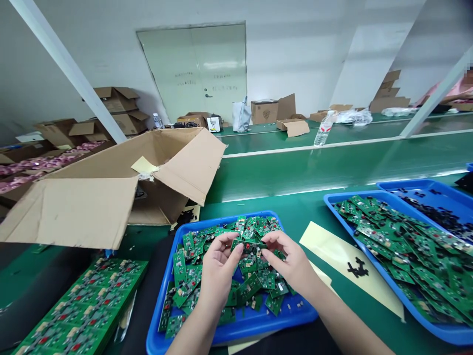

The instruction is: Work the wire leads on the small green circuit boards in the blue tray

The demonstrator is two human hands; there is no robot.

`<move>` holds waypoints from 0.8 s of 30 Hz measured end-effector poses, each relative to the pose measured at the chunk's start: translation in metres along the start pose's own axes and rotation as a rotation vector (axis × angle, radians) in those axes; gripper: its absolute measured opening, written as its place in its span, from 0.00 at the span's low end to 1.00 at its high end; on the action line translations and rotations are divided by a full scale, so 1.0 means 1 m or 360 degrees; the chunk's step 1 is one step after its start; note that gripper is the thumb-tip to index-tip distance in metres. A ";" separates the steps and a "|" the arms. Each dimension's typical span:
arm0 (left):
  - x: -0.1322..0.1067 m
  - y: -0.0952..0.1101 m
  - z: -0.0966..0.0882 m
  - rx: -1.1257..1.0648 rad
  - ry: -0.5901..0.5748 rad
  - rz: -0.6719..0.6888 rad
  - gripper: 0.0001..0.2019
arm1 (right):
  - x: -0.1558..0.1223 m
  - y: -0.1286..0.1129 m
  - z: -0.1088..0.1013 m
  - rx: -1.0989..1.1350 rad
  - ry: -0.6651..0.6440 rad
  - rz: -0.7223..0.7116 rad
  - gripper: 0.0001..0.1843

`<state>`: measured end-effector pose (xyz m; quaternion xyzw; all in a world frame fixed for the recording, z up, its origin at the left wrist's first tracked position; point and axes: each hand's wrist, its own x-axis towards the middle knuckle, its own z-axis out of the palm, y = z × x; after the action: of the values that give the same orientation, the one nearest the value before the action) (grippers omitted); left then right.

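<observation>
Between my two hands a small green circuit board (248,245) is held level, with a red part showing on its face. My left hand (220,261) pinches its left end between thumb and fingers. At the right end, my right hand (283,254) grips it the same way. Right below lies a blue tray (155,315) heaped with loose circuit boards (192,276). A few tiny pale bits are scattered near the tray's front right. My fingers cover both ends of the held board.
Left of the tray stand stacked panels of joined boards (84,305) and an open cardboard box (74,202). To the right, yellow paper (332,246) carries small black pieces (357,267). Further right are a second board-filled tray (332,197) and a tray of black parts (391,185). A water bottle (323,130) stands behind.
</observation>
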<state>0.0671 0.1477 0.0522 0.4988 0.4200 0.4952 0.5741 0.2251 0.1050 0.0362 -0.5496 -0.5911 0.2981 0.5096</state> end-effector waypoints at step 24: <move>-0.008 0.008 0.010 -0.0271 -0.0241 -0.0589 0.17 | -0.016 0.005 0.002 0.0122 0.0031 -0.0427 0.10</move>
<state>0.0744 0.1381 0.0616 0.3986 0.4166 0.3761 0.7253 0.2233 0.0911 0.0262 -0.4485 -0.6424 0.2443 0.5713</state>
